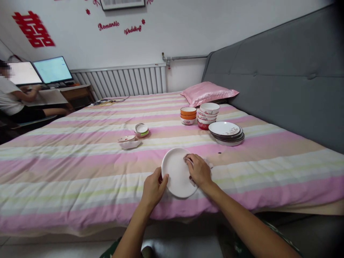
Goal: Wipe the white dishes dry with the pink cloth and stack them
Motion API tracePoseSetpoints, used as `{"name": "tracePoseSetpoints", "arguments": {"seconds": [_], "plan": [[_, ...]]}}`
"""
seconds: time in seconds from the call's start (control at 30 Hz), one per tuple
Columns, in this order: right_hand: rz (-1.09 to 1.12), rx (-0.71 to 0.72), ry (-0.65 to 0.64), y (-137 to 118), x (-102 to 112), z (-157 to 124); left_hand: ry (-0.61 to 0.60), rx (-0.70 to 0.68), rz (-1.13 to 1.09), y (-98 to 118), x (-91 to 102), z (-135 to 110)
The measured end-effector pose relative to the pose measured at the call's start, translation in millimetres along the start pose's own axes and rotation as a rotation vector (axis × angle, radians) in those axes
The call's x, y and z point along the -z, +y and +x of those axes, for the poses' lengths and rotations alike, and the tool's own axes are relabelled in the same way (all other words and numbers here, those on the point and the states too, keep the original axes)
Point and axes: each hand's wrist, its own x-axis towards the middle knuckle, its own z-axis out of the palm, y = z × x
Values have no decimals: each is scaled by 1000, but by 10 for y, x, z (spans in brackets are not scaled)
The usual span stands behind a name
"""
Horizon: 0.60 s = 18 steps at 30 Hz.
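A white round plate [176, 171] is held over the near edge of the striped bed. My left hand [154, 188] grips its left rim, thumb on top. My right hand [198, 170] is closed on a pale cloth [208, 164] and presses it against the plate's right side. Only a small corner of the cloth shows past the fingers.
On the striped bedspread [80, 157] stand a stack of plates [227, 133], stacked bowls [208, 114], orange bowls [188, 115], small saucers [141, 130] and a white dish [130, 143]. A pink pillow [209, 92] lies by the grey headboard [282, 82]. A person [13, 98] sits at a desk far left.
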Motion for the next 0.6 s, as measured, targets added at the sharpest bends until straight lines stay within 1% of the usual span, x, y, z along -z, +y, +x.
{"name": "tracePoseSetpoints", "arguments": {"seconds": [0.17,0.27,0.4,0.53,0.6], "plan": [[-72,-67,-128,49,55,-9,1,21,-15,-1,-1,7],[-78,-44,-201,94,103,-1,9,31,-27,-4,-4,13],[17,25,-307,132,200,8,5,37,-37,-8,-4,23],[142,58,-445,131,300,-4,4,61,-24,-13,-7,39],[171,75,-510,129,330,-18,6,72,-16,-17,-11,47]]}}
